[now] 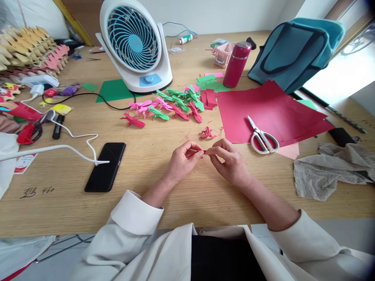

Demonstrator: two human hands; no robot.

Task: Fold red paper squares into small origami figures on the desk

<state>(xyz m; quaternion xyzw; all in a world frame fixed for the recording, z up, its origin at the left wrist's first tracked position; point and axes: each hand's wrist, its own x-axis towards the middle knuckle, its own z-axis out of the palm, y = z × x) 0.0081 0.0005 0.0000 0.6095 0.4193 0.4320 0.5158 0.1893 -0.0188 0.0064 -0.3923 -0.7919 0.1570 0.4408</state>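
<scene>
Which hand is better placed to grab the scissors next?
Right hand, I'd say: the scissors lie on its side, handles toward the person. The left hand would have to reach past it. Both hands are on the small red paper, so the right must let go first.

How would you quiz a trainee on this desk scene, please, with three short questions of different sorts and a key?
1. Open question: Which tool lies partly on the large red sheets?
2. True or false: The black phone lies nearer to the person than the fan.
3. Fill in the colour: The left hand and the right hand hold a small ____ paper piece between their fingertips.

Key:
1. The white-handled scissors.
2. True.
3. Red.
</scene>
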